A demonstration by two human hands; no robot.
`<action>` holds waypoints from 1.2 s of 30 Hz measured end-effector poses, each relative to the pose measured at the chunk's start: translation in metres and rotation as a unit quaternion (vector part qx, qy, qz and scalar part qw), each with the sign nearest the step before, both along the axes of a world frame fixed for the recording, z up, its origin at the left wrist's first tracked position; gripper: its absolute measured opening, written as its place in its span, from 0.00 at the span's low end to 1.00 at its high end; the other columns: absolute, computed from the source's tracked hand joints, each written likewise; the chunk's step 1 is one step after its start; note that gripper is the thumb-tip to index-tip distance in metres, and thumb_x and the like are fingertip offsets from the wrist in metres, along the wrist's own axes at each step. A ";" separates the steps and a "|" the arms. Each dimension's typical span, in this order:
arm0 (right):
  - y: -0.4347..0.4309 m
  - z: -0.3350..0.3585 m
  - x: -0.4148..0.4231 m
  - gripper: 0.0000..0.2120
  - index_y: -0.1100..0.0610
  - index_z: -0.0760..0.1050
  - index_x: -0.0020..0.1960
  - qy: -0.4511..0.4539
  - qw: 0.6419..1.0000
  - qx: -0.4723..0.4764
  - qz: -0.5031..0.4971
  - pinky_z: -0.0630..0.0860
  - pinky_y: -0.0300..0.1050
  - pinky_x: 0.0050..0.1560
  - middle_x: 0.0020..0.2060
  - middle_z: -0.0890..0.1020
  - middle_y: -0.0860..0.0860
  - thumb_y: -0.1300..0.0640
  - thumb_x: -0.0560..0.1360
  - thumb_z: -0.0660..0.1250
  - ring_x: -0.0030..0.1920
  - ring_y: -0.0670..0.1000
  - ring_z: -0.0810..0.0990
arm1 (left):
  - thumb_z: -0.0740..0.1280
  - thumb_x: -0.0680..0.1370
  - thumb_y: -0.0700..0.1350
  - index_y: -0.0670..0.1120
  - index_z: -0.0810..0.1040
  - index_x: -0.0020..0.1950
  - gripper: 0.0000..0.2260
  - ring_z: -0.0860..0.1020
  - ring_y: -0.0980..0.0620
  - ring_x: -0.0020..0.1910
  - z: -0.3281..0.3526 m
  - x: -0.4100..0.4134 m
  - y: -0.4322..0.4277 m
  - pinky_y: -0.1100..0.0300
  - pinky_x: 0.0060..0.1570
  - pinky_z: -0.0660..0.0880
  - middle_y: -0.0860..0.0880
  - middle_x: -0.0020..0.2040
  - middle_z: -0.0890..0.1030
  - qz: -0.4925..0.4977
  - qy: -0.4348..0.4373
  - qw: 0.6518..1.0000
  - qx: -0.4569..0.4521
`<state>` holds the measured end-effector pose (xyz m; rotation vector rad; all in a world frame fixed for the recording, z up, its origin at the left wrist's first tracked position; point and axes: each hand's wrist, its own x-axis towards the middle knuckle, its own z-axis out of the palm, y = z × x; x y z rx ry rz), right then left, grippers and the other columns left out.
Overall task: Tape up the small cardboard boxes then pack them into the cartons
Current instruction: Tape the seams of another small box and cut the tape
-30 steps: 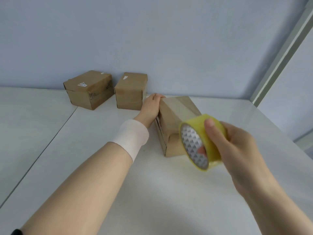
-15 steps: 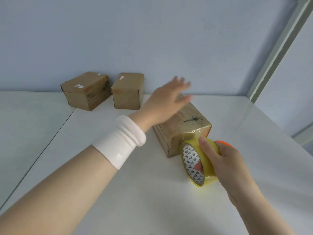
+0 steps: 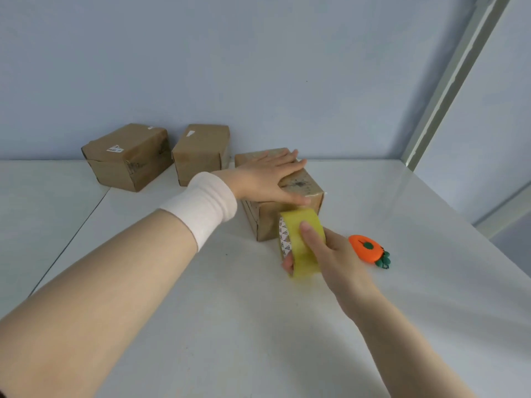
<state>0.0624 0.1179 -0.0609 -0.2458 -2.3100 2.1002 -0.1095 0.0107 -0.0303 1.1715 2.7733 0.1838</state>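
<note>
Since before, left grip [image 3: 264, 179] has dropped flat, released, onto the box [image 3: 300, 185]; right grip [image 3: 336, 254] grasps tape roll [image 3: 298, 254] at its 6 o'clock face. We judge taping underway, packing outstanding.

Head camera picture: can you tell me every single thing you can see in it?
near box: 1, brown, middle of the table, under the left hand
back-left box: 1, brown, by the wall
back-right box: 1, brown, by the wall, beside the back-left box
tape: 1 roll, yellowish, at the near box's front end
carrot-shaped thing: 1, orange with green leaves, on the table right of the tape
table: 1, white
wall: 1, pale blue, behind the table
wristband: 1, cream, on the left wrist
left hand: 1, flat on the near box's top
right hand: 1, holds the tape
</note>
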 end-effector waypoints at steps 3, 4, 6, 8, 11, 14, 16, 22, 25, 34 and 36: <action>0.000 -0.002 0.005 0.16 0.58 0.76 0.43 0.003 0.999 0.001 -0.048 0.70 0.28 0.27 0.24 0.81 0.47 0.48 0.79 0.58 0.25 0.39 0.77 | 0.58 0.72 0.69 0.55 0.46 0.77 0.40 0.39 0.59 0.75 0.000 -0.009 -0.001 0.63 0.67 0.36 0.56 0.77 0.41 -0.003 -0.016 1.000 0.014; 0.001 -0.003 0.008 0.16 0.59 0.76 0.44 -0.007 0.998 -0.014 -0.058 0.69 0.28 0.25 0.23 0.80 0.47 0.48 0.79 0.58 0.24 0.40 0.77 | 0.58 0.72 0.68 0.56 0.46 0.77 0.39 0.39 0.60 0.74 -0.001 -0.012 -0.002 0.64 0.67 0.36 0.56 0.77 0.42 -0.007 -0.018 1.000 0.019; 0.001 -0.003 0.010 0.17 0.60 0.76 0.46 -0.036 0.997 -0.036 -0.061 0.68 0.28 0.22 0.23 0.80 0.48 0.47 0.79 0.58 0.22 0.42 0.77 | 0.59 0.73 0.67 0.56 0.48 0.77 0.38 0.40 0.61 0.74 -0.003 -0.014 -0.004 0.64 0.68 0.36 0.57 0.77 0.43 -0.016 -0.012 0.999 0.030; 0.000 -0.001 0.008 0.18 0.60 0.76 0.47 -0.048 0.997 -0.028 -0.050 0.68 0.28 0.22 0.23 0.81 0.48 0.47 0.79 0.58 0.22 0.42 0.78 | 0.59 0.74 0.65 0.55 0.50 0.77 0.36 0.42 0.60 0.75 -0.002 -0.012 -0.006 0.62 0.70 0.37 0.55 0.78 0.45 -0.023 -0.003 0.999 0.048; 0.001 0.002 0.008 0.19 0.60 0.77 0.48 -0.061 0.997 -0.024 -0.028 0.70 0.28 0.23 0.26 0.82 0.50 0.44 0.78 0.58 0.24 0.44 0.79 | 0.62 0.76 0.59 0.50 0.63 0.74 0.29 0.55 0.54 0.75 0.001 0.003 -0.009 0.57 0.73 0.49 0.50 0.75 0.61 0.011 0.000 0.985 0.172; 0.010 0.001 0.010 0.24 0.59 0.77 0.49 -0.087 0.996 -0.032 0.012 0.77 0.35 0.33 0.34 0.85 0.53 0.38 0.75 0.59 0.34 0.49 0.84 | 0.66 0.76 0.52 0.49 0.77 0.50 0.08 0.75 0.61 0.50 -0.002 0.036 -0.019 0.66 0.54 0.68 0.55 0.48 0.79 0.107 0.120 0.900 0.406; 0.023 0.001 0.009 0.29 0.57 0.78 0.49 -0.090 0.996 -0.003 0.011 0.80 0.43 0.45 0.41 0.85 0.53 0.32 0.69 0.60 0.42 0.50 0.84 | 0.67 0.76 0.51 0.53 0.72 0.37 0.09 0.72 0.67 0.36 -0.009 0.068 -0.027 0.74 0.38 0.67 0.59 0.34 0.74 0.178 0.133 0.862 0.456; 0.106 -0.018 -0.013 0.19 0.55 0.75 0.62 -0.040 0.890 0.445 -0.096 0.62 0.45 0.62 0.61 0.75 0.58 0.45 0.76 0.63 0.63 0.57 0.68 | 0.60 0.75 0.62 0.45 0.75 0.38 0.21 0.71 0.52 0.36 -0.029 0.114 -0.019 0.66 0.35 0.63 0.48 0.36 0.74 0.308 -0.138 0.875 0.347; 0.125 -0.034 -0.018 0.17 0.53 0.76 0.59 -0.051 0.863 0.501 -0.028 0.54 0.40 0.52 0.58 0.74 0.56 0.45 0.75 0.65 0.64 0.59 0.63 | 0.63 0.75 0.60 0.47 0.78 0.41 0.17 0.78 0.53 0.39 -0.026 0.117 -0.009 0.59 0.49 0.71 0.51 0.40 0.80 0.347 -0.259 0.796 0.423; 0.092 0.010 -0.038 0.13 0.48 0.74 0.52 0.192 0.952 0.227 0.069 0.74 0.31 0.40 0.44 0.79 0.42 0.62 0.72 0.69 0.38 0.41 0.78 | 0.67 0.76 0.49 0.45 0.80 0.49 0.09 0.81 0.53 0.42 -0.036 0.114 -0.003 0.66 0.39 0.75 0.48 0.43 0.83 0.371 -0.336 0.680 0.535; 0.075 0.026 -0.047 0.11 0.49 0.77 0.51 0.242 0.929 0.258 0.105 0.68 0.23 0.43 0.42 0.77 0.37 0.62 0.72 0.71 0.42 0.33 0.76 | 0.68 0.76 0.48 0.44 0.80 0.49 0.08 0.80 0.52 0.41 -0.038 0.112 -0.003 0.64 0.41 0.76 0.48 0.42 0.82 0.377 -0.346 0.661 0.548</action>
